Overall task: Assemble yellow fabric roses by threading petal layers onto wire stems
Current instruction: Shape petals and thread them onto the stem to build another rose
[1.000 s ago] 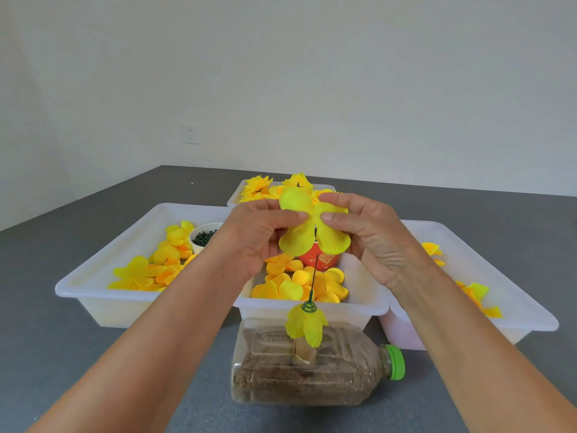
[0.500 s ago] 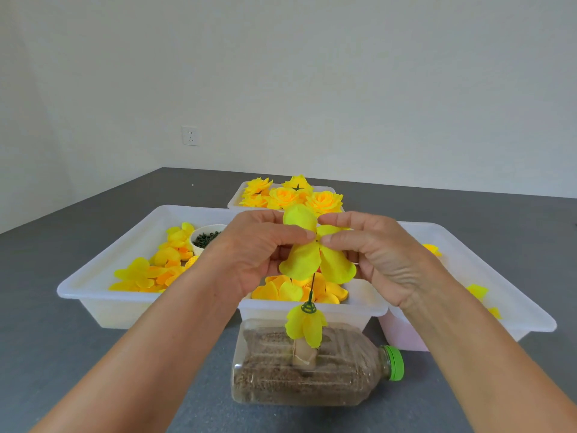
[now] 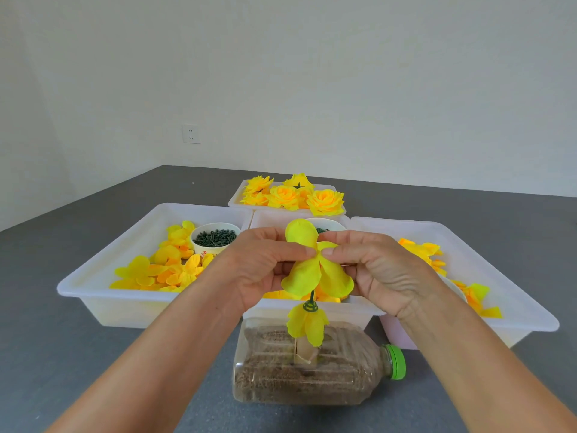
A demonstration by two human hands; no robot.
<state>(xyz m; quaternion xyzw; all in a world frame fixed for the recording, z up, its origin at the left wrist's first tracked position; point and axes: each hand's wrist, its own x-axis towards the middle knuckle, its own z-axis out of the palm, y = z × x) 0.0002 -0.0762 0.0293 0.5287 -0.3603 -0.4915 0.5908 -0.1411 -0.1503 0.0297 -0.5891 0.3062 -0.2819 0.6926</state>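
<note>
A yellow fabric petal layer point(image 3: 312, 270) sits on a thin green wire stem point(image 3: 311, 295), pinched at its middle between my left hand point(image 3: 265, 267) and my right hand point(image 3: 377, 270). Both thumbs and forefingers meet at the layer's centre. Just below, a smaller yellow petal layer with a green ring point(image 3: 307, 321) hangs on the same stem. The stem stands in a holder on a plastic bottle point(image 3: 312, 376) lying on its side, filled with brown grains.
Three white trays stand behind the bottle: the left tray point(image 3: 103, 282) with loose petals and a cup of green pieces point(image 3: 215, 239), the middle tray point(image 3: 312, 310), the right tray point(image 3: 499, 276) with petals. A far tray point(image 3: 246, 195) holds finished roses. Grey tabletop all around.
Both hands have come down along the stem with the petal layer, bringing it closer to the smaller layer below. The finished roses behind are now uncovered.
</note>
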